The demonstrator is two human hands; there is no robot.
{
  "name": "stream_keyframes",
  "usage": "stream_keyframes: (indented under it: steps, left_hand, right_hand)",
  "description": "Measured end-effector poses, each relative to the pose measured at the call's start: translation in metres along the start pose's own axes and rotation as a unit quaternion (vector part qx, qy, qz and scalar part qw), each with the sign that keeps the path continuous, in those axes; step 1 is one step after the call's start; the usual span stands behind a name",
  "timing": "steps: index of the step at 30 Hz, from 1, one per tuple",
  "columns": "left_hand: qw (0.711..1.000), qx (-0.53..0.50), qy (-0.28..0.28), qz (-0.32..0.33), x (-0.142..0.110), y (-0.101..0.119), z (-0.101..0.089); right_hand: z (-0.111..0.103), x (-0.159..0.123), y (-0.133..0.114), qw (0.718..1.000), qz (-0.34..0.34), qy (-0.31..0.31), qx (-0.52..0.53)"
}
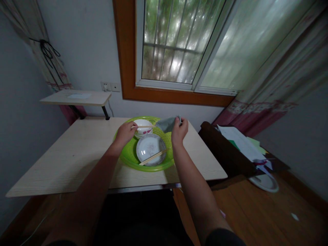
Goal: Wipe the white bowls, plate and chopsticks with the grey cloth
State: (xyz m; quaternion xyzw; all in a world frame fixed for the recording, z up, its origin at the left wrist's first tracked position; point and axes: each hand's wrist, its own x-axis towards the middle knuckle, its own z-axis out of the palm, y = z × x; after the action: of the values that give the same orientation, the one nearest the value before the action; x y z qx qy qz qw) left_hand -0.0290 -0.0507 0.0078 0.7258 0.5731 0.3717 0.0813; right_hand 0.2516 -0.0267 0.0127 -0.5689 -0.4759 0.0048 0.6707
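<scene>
My left hand (126, 133) is closed on one end of a pair of chopsticks (146, 126), held level above a green basin (128, 154). At their other end a grey-green cloth (165, 124) hangs, gripped by my right hand (179, 131), and covers the tips. Below my left hand, white bowls (143, 122) with a red pattern are stacked in the basin. A white plate (148, 147) with a pale design sits in front of them. More chopsticks (153, 157) lie slanted across the plate.
The basin stands on a pale wooden table (77, 150). A small raised shelf (58, 96) is at its back left. Behind is a barred window (174, 44). To the right, papers (241, 143) lie on a dark brown piece of furniture (225, 150).
</scene>
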Motion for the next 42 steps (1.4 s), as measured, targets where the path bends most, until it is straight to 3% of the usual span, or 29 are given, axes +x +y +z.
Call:
stream_keyframes:
  steps: [4, 11, 22, 28, 34, 38, 42]
  left_hand:
    - [0.999, -0.006, -0.021, 0.024, -0.002, 0.002, 0.0]
    - [0.979, -0.01, -0.168, 0.117, -0.008, 0.006, 0.005]
    - [0.957, -0.001, -0.145, 0.253, -0.009, 0.009, 0.007]
    - [0.93, -0.003, -0.218, 0.297, -0.007, 0.016, 0.004]
    - [0.858, 0.021, -0.364, 0.361, -0.011, 0.047, 0.01]
    - [0.819, 0.109, -0.417, 0.379, -0.029, 0.078, 0.022]
    - [0.823, 0.187, -0.412, 0.344, -0.044, 0.094, 0.033]
  right_hand:
    - [-0.001, 0.001, 0.001, 0.998, 0.021, 0.053, 0.028]
    - [0.001, 0.0, 0.0, 0.999, 0.02, 0.03, 0.037]
    - [0.006, -0.003, 0.0, 0.999, -0.018, -0.008, 0.034]
    - [0.01, -0.006, 0.0, 0.997, -0.026, -0.059, 0.033]
    - [0.01, -0.007, -0.003, 0.997, -0.035, -0.065, 0.023]
    - [0.008, -0.007, -0.003, 0.997, -0.036, -0.062, 0.026]
    - [0.008, -0.006, -0.004, 0.997, -0.032, -0.072, 0.018]
